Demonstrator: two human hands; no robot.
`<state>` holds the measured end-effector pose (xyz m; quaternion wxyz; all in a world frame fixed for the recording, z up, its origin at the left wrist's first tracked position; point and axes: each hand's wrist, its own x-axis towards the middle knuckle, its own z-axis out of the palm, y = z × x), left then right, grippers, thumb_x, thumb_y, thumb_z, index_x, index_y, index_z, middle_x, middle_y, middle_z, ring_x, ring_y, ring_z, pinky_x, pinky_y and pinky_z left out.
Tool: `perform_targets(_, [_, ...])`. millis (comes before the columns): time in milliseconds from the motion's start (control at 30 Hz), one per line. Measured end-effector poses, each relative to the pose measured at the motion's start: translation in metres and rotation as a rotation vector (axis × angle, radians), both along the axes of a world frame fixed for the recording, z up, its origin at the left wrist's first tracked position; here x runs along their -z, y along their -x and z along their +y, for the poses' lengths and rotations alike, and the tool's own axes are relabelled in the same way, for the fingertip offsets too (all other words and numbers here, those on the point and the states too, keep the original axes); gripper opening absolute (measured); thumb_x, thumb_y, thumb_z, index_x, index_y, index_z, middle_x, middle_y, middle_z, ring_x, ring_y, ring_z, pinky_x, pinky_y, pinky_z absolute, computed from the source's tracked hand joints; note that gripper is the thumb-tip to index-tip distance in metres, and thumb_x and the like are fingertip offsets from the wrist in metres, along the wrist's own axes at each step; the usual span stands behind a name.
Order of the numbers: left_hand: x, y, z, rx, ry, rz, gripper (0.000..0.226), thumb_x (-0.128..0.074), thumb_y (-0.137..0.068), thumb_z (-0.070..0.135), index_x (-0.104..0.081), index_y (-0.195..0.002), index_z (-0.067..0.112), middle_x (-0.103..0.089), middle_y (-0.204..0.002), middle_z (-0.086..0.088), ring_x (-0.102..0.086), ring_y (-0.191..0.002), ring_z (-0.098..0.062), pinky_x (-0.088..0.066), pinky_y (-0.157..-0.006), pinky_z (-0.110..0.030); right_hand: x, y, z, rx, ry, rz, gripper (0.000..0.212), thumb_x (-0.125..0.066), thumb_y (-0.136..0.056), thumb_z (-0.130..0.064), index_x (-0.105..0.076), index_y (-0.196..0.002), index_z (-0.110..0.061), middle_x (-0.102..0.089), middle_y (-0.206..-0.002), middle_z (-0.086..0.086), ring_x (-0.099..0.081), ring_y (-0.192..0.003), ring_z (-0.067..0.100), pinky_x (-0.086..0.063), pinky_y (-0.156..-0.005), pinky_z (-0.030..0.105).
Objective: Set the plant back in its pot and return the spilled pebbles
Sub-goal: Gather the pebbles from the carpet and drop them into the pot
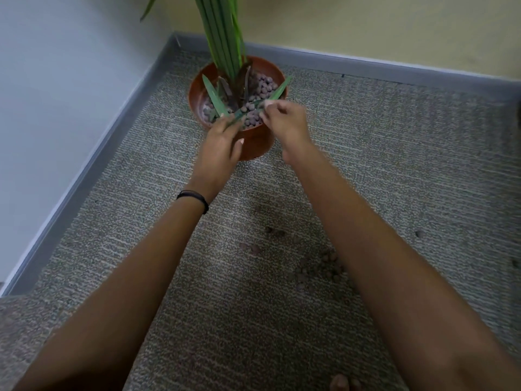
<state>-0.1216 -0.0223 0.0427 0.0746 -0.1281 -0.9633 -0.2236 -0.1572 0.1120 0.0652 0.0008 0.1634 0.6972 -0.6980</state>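
Observation:
A terracotta pot point(255, 142) stands on the carpet in the room's corner. The plant point(222, 38) stands upright in it, its green stems rising out of the top of the frame. Brown clay pebbles point(266, 86) fill the pot around the stems. My left hand point(220, 145) reaches over the pot's near rim, its fingers on a short green leaf point(239, 115). My right hand point(284, 119) pinches the same leaf near its tip, fingers curled. Spilled pebbles point(327, 266) lie scattered on the carpet beneath my right forearm.
Grey baseboard point(93, 170) runs along both walls that meet behind the pot. More stray pebbles point(255, 247) sit mid-carpet, and one point(419, 233) lies far right. A toe point(339, 383) shows at the bottom edge.

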Motion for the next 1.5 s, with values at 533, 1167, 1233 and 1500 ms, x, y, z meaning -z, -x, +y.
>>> perform_targets(533, [0.069,-0.046,0.026,0.327,0.370,-0.226,0.062,-0.052,-0.093,0.015,-0.022,-0.148,0.013,-0.016,-0.157,-0.013,-0.026,-0.141,-0.033,-0.026,-0.114,-0.047,0.077,-0.132,0.145,0.106,-0.664,0.107,0.050,-0.040,-0.086,0.005,-0.037,-0.136,-0.003,-0.042,-0.139,0.016,-0.037,-0.131,0.026,-0.018,-0.102,0.011])
perform_targets(1167, [0.072,-0.053,0.085,0.211,0.555,-0.585,0.059,-0.039,-0.099,0.039,-0.016,-0.149,0.016,-0.015,-0.154,-0.023,-0.032,-0.134,-0.042,-0.036,-0.103,-0.049,0.128,-0.235,0.322,0.426,-1.063,-0.662,0.046,-0.046,-0.089,-0.006,-0.034,-0.132,0.006,-0.021,-0.143,0.037,-0.022,-0.133,0.049,-0.018,-0.112,0.046])
perform_targets(1233, [0.071,-0.053,0.086,0.206,0.554,-0.598,0.059,-0.039,-0.099,0.038,-0.015,-0.149,0.017,-0.014,-0.154,-0.023,-0.031,-0.134,-0.042,-0.036,-0.104,-0.050,0.130,-0.239,0.324,0.436,-1.124,-0.579,0.034,-0.045,-0.086,0.003,-0.046,-0.119,0.011,-0.036,-0.131,0.036,-0.037,-0.120,0.048,-0.031,-0.104,0.043])
perform_targets(1500, [0.062,-0.053,0.080,0.163,0.325,-0.575,0.045,-0.054,-0.094,0.026,-0.042,-0.132,0.005,-0.045,-0.128,-0.025,-0.049,-0.114,-0.040,-0.044,-0.095,-0.045,0.119,-0.237,0.285,0.267,-1.001,-0.114,0.018,-0.054,-0.085,0.002,-0.065,-0.099,-0.001,-0.066,-0.098,0.017,-0.060,-0.091,0.032,-0.044,-0.086,0.032])
